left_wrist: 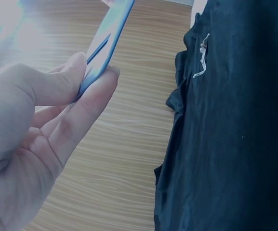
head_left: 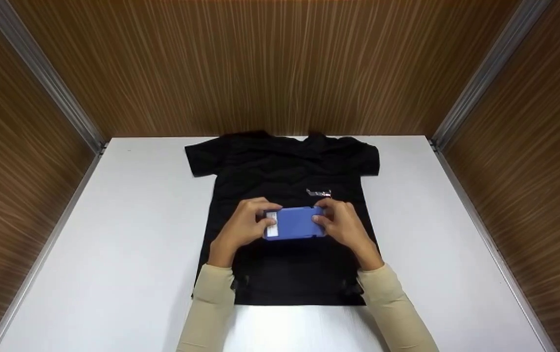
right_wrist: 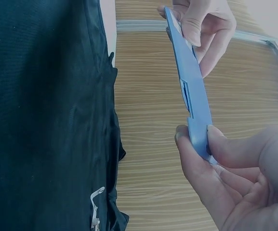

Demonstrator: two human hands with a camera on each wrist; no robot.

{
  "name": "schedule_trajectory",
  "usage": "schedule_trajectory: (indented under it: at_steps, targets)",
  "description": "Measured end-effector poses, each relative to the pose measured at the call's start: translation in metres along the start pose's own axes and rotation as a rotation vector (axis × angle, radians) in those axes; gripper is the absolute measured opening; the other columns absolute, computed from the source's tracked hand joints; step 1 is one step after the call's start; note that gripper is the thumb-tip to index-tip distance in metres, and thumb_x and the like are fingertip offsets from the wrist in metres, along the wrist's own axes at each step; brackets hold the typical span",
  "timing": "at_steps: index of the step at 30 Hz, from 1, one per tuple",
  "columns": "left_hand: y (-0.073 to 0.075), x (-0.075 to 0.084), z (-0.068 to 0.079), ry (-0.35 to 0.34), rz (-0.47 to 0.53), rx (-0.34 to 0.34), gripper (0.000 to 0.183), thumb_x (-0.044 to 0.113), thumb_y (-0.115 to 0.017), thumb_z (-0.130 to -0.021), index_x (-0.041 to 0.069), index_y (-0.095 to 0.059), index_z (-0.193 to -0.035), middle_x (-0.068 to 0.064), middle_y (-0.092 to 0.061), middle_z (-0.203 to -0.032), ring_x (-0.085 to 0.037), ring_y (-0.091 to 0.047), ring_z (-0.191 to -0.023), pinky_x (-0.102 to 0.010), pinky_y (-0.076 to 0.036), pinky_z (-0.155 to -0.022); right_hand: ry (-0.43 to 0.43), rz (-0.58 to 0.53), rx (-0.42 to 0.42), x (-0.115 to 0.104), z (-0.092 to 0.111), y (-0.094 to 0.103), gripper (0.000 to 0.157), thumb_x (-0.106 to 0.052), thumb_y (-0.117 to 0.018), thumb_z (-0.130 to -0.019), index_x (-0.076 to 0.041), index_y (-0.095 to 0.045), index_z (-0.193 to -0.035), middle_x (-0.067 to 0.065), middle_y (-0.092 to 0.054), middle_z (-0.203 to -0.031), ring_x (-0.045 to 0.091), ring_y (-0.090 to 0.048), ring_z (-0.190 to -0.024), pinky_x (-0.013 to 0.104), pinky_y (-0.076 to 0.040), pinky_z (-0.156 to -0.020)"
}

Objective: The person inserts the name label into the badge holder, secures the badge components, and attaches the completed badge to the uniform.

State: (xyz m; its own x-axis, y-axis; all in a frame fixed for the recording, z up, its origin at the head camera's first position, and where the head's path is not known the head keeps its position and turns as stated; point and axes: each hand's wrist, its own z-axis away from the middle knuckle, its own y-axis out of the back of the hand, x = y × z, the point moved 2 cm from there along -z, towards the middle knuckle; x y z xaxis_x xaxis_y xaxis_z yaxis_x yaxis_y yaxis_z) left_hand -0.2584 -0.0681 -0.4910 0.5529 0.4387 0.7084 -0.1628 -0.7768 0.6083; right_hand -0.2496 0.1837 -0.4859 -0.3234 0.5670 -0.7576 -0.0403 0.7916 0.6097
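Blue flat case (head_left: 295,223), one, held by two hands above the black T-shirt (head_left: 280,181)

Case: rectangular and thin, raised clear of the T-shirt, over the middle of its body, long side running across it. A white label (head_left: 272,231) covers the end toward the T-shirt's left edge; lettering too small for me to read. A notch shows along one edge toward the other end.

Left hand (head_left: 249,222): over the T-shirt's left half, thumb and fingers pinching the labelled end.

Right hand (head_left: 344,221): over the T-shirt's right half, thumb and fingers pinching the opposite end.

T-shirt: one, short-sleeved, laid out on the white bench (head_left: 152,220), slightly creased, collar end farthest from the person.

Foil strip (head_left: 319,193): one, small, shiny, crumpled, lying on the T-shirt just beyond the right hand.

Beige sleeves (head_left: 206,303): two, on the person's forearms, reaching in from the T-shirt's hem side.

Wood-grain panels (head_left: 260,68): standing beyond the T-shirt's collar and well apart from it at left and right, with metal strips (head_left: 45,73) at the corners.
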Motion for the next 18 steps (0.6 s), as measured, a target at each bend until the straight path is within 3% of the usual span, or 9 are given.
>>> schedule_trajectory:
  at_steps: [18]
  targets:
    - [-0.0029, 0.0021, 0.0001, 0.005, 0.018, -0.022, 0.028, -0.001, -0.076, -0.089, 0.001, -0.077, -0.117, -0.012, -0.073, -0.103, -0.018, -0.067, -0.091, -0.035, -0.060, -0.084, -0.028, 0.071, -0.013, -0.0048, 0.0012, -0.0058, 0.019, -0.004, -0.076, -0.091, 0.004, -0.072, -0.108, 0.019, -0.078, -0.091, 0.019, -0.072, -0.071, 0.024, -0.055, -0.056]
